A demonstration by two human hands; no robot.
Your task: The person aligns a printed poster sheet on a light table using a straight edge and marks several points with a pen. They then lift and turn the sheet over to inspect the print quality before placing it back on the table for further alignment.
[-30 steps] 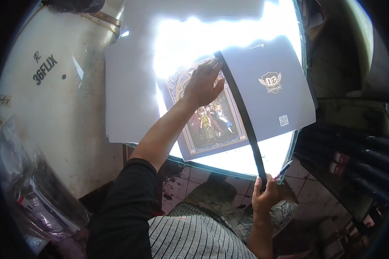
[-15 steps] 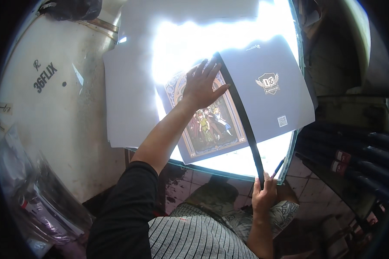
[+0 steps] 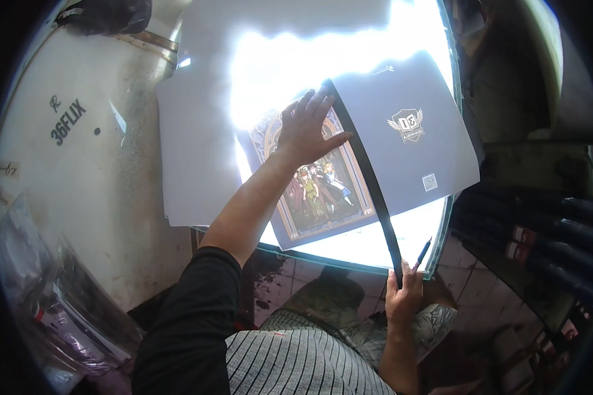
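Note:
A printed sheet (image 3: 435,155) lies tilted on a glowing light table (image 3: 405,230). Its left part bears a framed picture of several figures; the grey right part carries a winged emblem and a small square code. Across it runs a long, dark, narrow ruler (image 3: 364,164), slanting down past the table's near edge. My left hand (image 3: 306,131) lies flat on the picture with fingers spread, its fingertips and thumb reaching to the ruler. At the near right corner, my right hand (image 3: 404,293) is closed around the ruler's near end. A slim dark pen-like tool (image 3: 423,253) sticks up from its fingers; the kind is unclear.
Large pale sheets (image 3: 197,145) lie at the left of the light table. Further left stands a whitish panel (image 3: 85,178), with clear plastic-wrapped packets (image 3: 79,322) below it. Dark rolls (image 3: 540,227) lie at the right. Tiled floor shows under the table's near edge.
The pen-like tool in my right hand stands slightly more upright than before. My left hand, the ruler and the printed sheet keep nearly the same places.

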